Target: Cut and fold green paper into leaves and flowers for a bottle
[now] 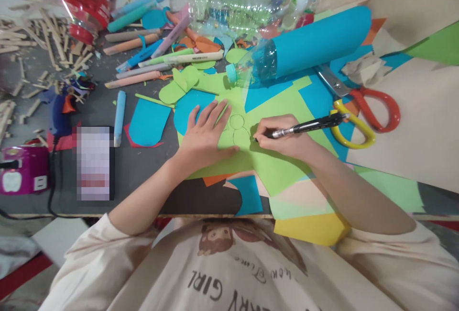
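My left hand (205, 134) lies flat with fingers spread on a light green sheet (272, 167). In my right hand (281, 136) is a black pen (311, 124), its tip on the green sheet. Thin outlines of rounded shapes (237, 122), one above another, show on the paper between my hands. Beyond my left fingers sits a blue paper piece (195, 110), and cut green paper shapes (179, 83) lie further back.
Scissors (376, 110) with red and yellow handles lie right of the pen. A bottle wrapped in blue paper (319, 40) lies behind my right hand. Markers (143, 57), a phone (93, 163), a glue gun (60, 110) and wooden sticks (50, 38) are on the left.
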The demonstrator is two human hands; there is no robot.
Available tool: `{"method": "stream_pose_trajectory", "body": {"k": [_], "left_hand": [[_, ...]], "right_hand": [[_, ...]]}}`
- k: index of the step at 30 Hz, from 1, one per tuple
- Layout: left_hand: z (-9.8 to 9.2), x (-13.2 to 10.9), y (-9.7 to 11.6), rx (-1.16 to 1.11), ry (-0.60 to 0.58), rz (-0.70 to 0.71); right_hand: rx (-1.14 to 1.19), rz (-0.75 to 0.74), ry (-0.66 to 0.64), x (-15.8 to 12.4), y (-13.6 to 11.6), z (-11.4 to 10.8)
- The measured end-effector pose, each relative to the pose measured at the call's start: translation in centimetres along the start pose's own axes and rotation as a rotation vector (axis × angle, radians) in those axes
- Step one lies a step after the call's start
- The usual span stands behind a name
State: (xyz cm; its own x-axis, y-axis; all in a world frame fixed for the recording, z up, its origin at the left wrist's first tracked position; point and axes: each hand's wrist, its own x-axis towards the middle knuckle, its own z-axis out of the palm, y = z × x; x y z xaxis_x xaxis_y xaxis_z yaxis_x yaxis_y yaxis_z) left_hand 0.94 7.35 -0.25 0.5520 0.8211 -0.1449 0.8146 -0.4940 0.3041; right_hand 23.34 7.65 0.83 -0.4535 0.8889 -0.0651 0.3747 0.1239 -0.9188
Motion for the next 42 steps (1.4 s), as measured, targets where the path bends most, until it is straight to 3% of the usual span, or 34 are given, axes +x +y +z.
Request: {"method": "stream_pose_trajectory", "body": {"k": [3, 9, 15, 42], "left_hand": [[0.08, -0.04, -0.10, -0.002, 0.013, 0.009], [0.13, -0.02, -0.10, 0.006, 0.015, 0.004], [0.05, -0.05, 0.01, 0.008, 0.022, 0.004], [-0.18, -0.03, 0.25, 0.010, 0.003, -0.009]], "right_hand": [[0.025, 0.021, -0.069, -0.09, -0.16, 0.00], [-0.036, -0.031, 0.031, -0.14, 0.15, 0.20], [-0.022, -0.031, -0.075, -0.17, -0.26, 0.15], [0.055, -0.024, -0.122, -0.13, -0.06, 0.35]]}}
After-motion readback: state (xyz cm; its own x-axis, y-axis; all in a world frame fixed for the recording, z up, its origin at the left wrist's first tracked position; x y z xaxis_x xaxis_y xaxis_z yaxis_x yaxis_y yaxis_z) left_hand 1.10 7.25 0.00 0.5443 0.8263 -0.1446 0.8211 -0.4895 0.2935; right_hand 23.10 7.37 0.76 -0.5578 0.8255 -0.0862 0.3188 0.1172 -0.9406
